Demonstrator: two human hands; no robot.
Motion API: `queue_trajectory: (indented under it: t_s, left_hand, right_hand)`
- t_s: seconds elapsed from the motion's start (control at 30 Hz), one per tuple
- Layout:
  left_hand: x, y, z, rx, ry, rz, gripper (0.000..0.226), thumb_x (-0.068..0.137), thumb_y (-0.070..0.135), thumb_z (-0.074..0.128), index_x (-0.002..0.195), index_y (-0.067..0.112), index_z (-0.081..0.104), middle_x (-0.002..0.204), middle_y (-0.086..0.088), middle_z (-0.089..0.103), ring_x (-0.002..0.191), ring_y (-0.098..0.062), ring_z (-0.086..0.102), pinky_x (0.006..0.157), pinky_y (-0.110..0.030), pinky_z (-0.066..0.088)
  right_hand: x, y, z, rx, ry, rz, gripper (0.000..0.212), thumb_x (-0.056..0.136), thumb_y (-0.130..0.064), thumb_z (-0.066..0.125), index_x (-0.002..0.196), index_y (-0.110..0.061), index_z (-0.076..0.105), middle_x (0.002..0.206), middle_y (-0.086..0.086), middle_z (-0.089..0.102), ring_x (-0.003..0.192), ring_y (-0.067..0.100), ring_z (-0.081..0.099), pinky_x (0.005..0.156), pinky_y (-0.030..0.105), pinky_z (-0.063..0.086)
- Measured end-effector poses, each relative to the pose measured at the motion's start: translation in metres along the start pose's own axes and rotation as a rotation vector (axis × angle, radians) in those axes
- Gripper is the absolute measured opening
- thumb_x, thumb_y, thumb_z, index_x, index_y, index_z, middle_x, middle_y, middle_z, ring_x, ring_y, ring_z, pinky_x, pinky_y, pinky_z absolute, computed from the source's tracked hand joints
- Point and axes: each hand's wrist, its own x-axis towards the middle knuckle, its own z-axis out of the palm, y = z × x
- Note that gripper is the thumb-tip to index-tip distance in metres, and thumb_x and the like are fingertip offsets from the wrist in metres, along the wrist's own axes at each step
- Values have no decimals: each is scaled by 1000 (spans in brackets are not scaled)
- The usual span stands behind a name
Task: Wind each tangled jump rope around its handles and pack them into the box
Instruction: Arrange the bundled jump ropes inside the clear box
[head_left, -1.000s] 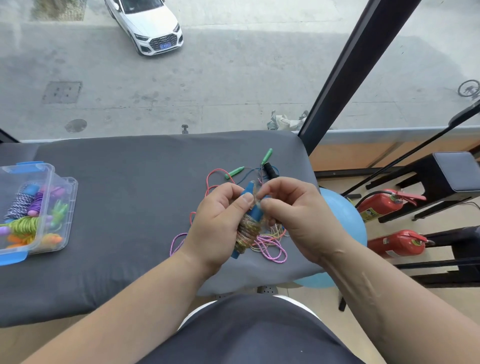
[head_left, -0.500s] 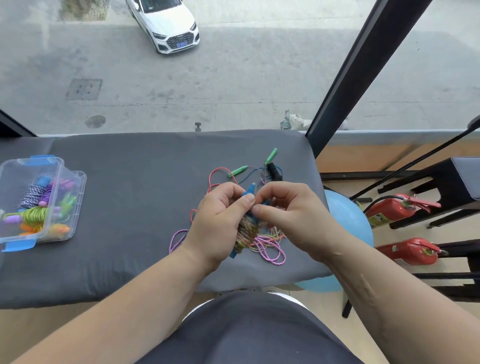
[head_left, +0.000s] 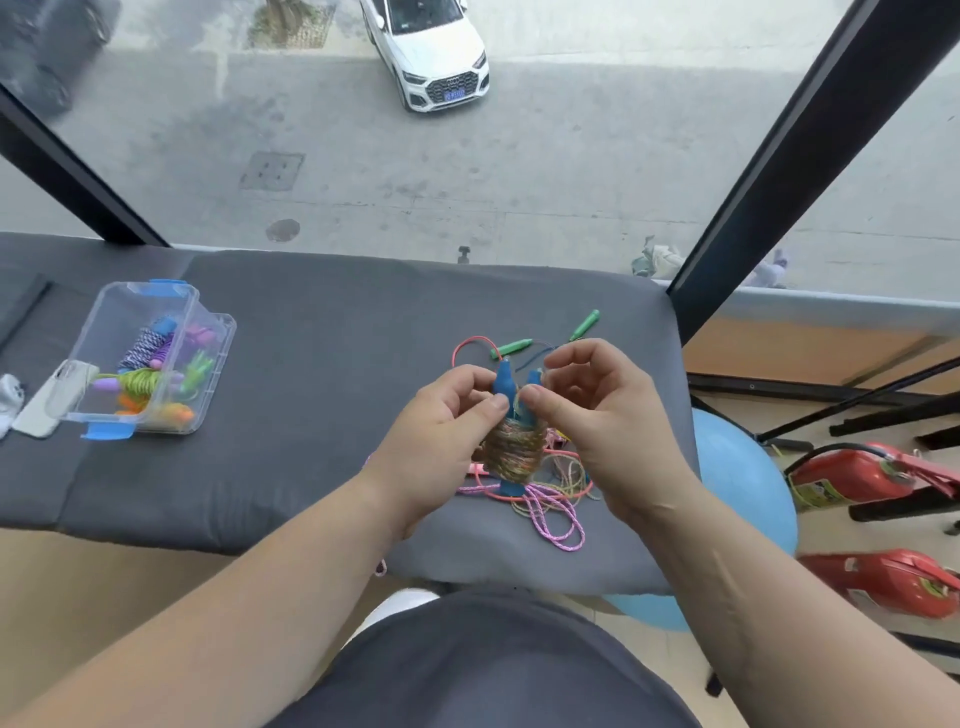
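1. At the far left, a phone (head_left: 54, 400) lies flat on the grey padded surface (head_left: 322, 364), right against the near left corner of the box (head_left: 221, 332).
2. The box is clear plastic with blue latches and stands open on the left part of the surface. Inside lie several wound ropes (head_left: 143, 382) in purple, green, orange and a blue-and-white weave.
3. The left hand (head_left: 441, 426), above the near middle of the surface, curls its fingers round the jump rope (head_left: 514, 449), with the thumb pressing at the top of the coil.
4. The jump rope is a multicoloured cord wound in a thick coil round two blue handles (head_left: 504, 382). They stand upright side by side between the hands, tips showing above the coil.
5. The right hand (head_left: 597, 415) pinches the cord between thumb and forefinger just above the coil, its other fingers loosely curled above.
6. Under the hands, loose ropes (head_left: 553, 514) in pink, red and yellow lie tangled on the surface. Two green handles (head_left: 511, 346) lie just beyond.
7. To the right, off the surface, are a blue ball (head_left: 737, 483) and two red fire extinguishers (head_left: 852, 475).
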Motion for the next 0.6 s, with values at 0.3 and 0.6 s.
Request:
queue_trajectory:
  t_s: [0.3,0.6]
  left_hand:
    - [-13,-15,-55,-29,175,2,16,98,6,62,100,17,74,92,-10,75,84,-19,68,76,-31,55]
    - [-37,-37,-216,-34,244,-49,11,93,3,68,93,10,77,85,-12,77,76,-20,71,73,-40,60]
  right_hand:
    - [1,18,56,-9,-46,-14,25,85,0,75,101,-15,63,93,7,70,88,34,68,81,54,58]
    - [11,41,225,22,-61,56,15,87,4,70,90,-10,67,82,10,70,73,14,66,64,31,56]
